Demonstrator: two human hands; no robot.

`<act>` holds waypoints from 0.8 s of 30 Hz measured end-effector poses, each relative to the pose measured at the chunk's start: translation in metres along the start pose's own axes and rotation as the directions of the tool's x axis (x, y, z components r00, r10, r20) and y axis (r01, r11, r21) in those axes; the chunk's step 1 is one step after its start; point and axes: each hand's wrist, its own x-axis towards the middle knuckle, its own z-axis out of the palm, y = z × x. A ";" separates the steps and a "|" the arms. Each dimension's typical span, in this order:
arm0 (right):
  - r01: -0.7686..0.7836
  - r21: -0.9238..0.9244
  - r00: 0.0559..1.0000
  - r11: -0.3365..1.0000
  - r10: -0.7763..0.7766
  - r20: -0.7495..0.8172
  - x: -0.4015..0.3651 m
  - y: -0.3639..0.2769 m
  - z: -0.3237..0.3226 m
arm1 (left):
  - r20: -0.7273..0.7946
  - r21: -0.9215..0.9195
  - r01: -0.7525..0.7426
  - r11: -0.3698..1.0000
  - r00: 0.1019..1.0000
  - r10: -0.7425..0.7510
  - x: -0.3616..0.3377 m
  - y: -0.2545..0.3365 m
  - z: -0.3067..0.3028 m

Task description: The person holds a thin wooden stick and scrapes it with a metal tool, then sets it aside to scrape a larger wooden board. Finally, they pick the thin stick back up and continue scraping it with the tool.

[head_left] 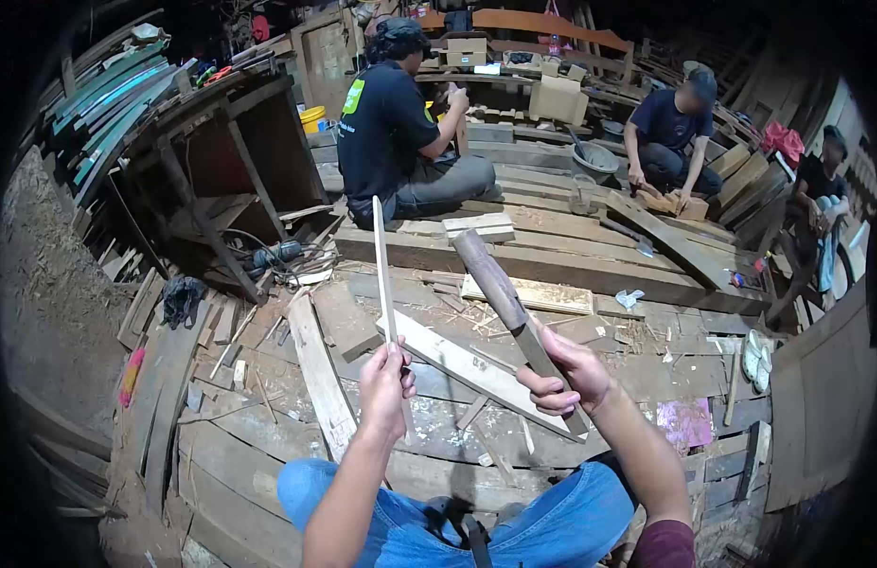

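My left hand (pixel 385 386) is closed around a thin, pale wooden strip (pixel 382 265), which stands nearly upright, its lower end showing below my fist. In my right hand (pixel 573 375) is a dark wooden club (pixel 490 276), thick and rounded at its upper end and narrower where my fingers wrap it. It tilts up and to the left, its thick end apart from the strip. Beneath both hands, a long pale board (pixel 467 364) lies slantwise on the plank floor.
Wood shavings and offcuts litter the floor around a whitish plank (pixel 322 374). Ahead is a low platform of beams (pixel 552 256), where a person (pixel 391 142) sits. Another person (pixel 670 133) works with wood at right; a third sits far right. A wooden bench frame (pixel 197 204) stands left.
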 end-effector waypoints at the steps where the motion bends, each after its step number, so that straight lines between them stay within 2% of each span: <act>1: -0.003 0.009 1.000 1.000 0.002 0.007 0.001 0.001 0.002 | 0.000 -0.001 0.009 1.000 1.000 -0.009 0.000 0.001 -0.001; 8: -0.020 0.077 1.000 0.997 0.019 0.011 0.006 0.008 0.035 | -0.034 -0.052 0.012 0.999 0.999 -0.014 -0.001 0.000 -0.008; 10: -0.030 0.214 0.998 0.976 0.016 0.065 0.007 0.012 0.057 | -0.035 -0.054 -0.011 0.999 0.999 0.009 0.000 -0.001 -0.015; 13: -0.050 0.136 0.995 0.989 0.061 -0.076 0.006 0.013 0.098 | -0.041 -0.072 -0.002 0.997 0.999 -0.001 0.002 0.000 -0.021; 15: -0.046 0.246 0.999 0.968 0.044 0.011 0.007 0.017 0.108 | -0.048 -0.086 -0.008 0.996 0.999 0.004 -0.001 0.001 -0.022; 19: -0.076 0.021 0.996 0.997 0.077 -0.045 0.013 0.004 0.131 | -0.059 -0.108 0.003 0.994 0.998 -0.009 -0.003 0.001 -0.023; 20: -0.120 0.111 0.953 0.987 0.146 -0.264 0.013 0.005 0.141 | -0.059 -0.114 0.003 0.994 0.998 -0.010 -0.002 0.002 -0.022; 23: -0.097 -0.068 0.967 0.993 0.078 -0.242 0.027 0.019 0.121 | -0.073 -0.129 0.012 0.992 0.997 -0.022 0.000 0.001 -0.023; 24: -0.149 -0.020 0.980 0.989 0.145 -0.138 0.028 0.013 0.119 | -0.078 -0.121 0.019 0.992 0.997 -0.028 -0.002 0.005 -0.020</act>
